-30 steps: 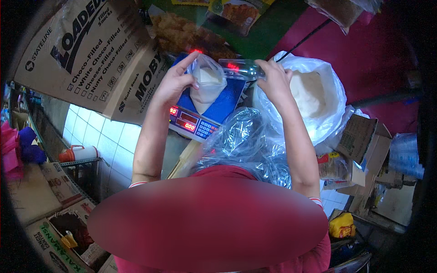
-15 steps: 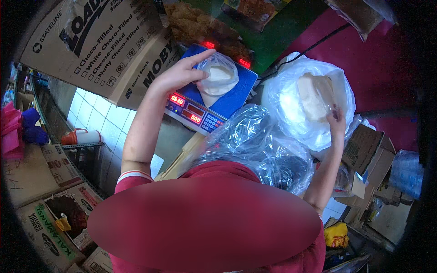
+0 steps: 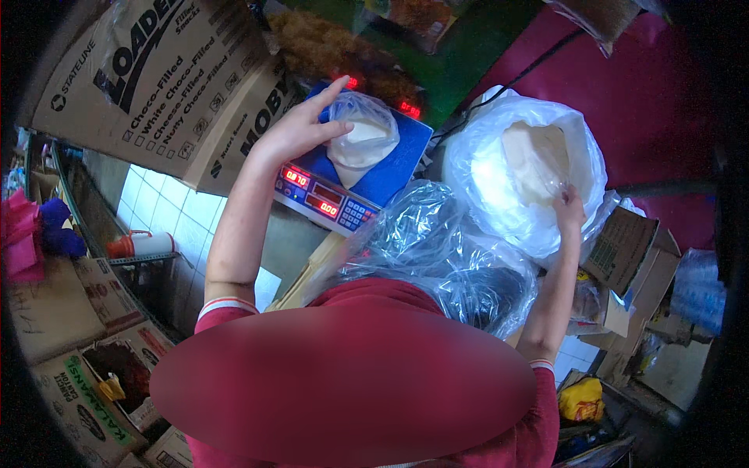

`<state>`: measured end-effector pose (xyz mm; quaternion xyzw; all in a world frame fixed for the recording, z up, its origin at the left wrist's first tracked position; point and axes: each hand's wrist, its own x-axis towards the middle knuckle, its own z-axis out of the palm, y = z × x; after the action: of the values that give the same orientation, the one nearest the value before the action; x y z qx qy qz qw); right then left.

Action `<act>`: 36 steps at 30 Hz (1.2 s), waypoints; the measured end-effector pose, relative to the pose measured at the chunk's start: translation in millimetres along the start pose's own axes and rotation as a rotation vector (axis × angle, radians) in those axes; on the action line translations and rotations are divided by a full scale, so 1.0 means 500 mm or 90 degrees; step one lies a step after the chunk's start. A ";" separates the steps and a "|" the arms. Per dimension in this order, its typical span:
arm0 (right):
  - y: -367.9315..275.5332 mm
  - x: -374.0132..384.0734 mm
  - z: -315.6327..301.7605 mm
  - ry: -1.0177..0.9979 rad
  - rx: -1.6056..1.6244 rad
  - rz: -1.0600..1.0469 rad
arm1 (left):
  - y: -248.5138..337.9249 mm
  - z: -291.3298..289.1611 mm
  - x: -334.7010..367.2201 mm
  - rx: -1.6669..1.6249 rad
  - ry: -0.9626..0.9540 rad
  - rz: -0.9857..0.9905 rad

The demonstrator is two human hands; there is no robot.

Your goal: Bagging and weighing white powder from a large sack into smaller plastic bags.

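My left hand [image 3: 300, 131] is at the rim of a small clear plastic bag [image 3: 361, 157], its thumb over the edge and its index finger stretched along the far side. The other fingers are hidden. White powder partly fills this bag, which stands on the blue platform of a digital scale [image 3: 409, 160]. To the right, my right hand [image 3: 569, 207] is closed on a clear plastic scoop [image 3: 559, 186], mostly hard to make out against the powder. It is inside the mouth of a large white plastic sack [image 3: 477, 199] holding white powder [image 3: 533, 162].
Clear plastic wrapping [image 3: 425, 222] lies between the scale and my body. Large cardboard boxes [image 3: 168, 101] stand at the left, and an opened carton [image 3: 624, 249] sits right of the sack. A black cable [image 3: 538, 62] runs behind. A red and white jug [image 3: 142, 243] is farther left.
My right hand has dipped slightly lower and to the left in the sack with the scoop. The scale's red digits have changed. My left hand stays at the small bag while the view shifts a little.
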<state>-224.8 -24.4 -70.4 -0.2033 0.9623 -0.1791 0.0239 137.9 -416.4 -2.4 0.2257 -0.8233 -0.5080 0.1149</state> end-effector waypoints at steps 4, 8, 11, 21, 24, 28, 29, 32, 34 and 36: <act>-0.042 -0.005 -0.011 -0.027 -0.159 0.046 | 0.008 0.000 0.001 -0.016 -0.002 0.033; -0.044 0.009 0.031 0.036 -0.347 -0.016 | 0.031 0.002 0.000 0.157 0.047 0.059; -0.055 0.029 0.057 -0.004 -0.401 -0.047 | 0.028 0.008 0.003 0.179 0.055 0.054; -0.017 0.101 0.080 0.034 -0.527 -0.030 | 0.064 0.056 -0.019 -0.011 0.045 -0.039; -0.018 0.129 0.125 0.052 -0.529 0.023 | 0.054 0.057 -0.032 -0.070 0.084 -0.037; -0.040 0.171 0.220 -0.021 -0.385 0.119 | 0.018 0.060 -0.030 -0.087 0.101 -0.010; -0.054 0.165 0.236 -0.032 -0.304 0.126 | 0.022 0.061 -0.032 -0.085 0.105 -0.020; -0.068 0.152 0.233 -0.054 -0.162 0.151 | 0.027 0.062 -0.032 -0.084 0.113 -0.027; -0.067 0.144 0.218 -0.065 -0.100 0.171 | 0.027 0.061 -0.032 -0.086 0.116 -0.025; -0.040 0.130 0.194 -0.049 0.025 0.171 | 0.026 0.060 -0.033 -0.089 0.112 -0.013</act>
<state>-265.2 -99.8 -152.2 -0.0787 0.9756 -0.1851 0.0882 136.3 -380.0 -3.9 0.2690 -0.7705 -0.5433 0.1969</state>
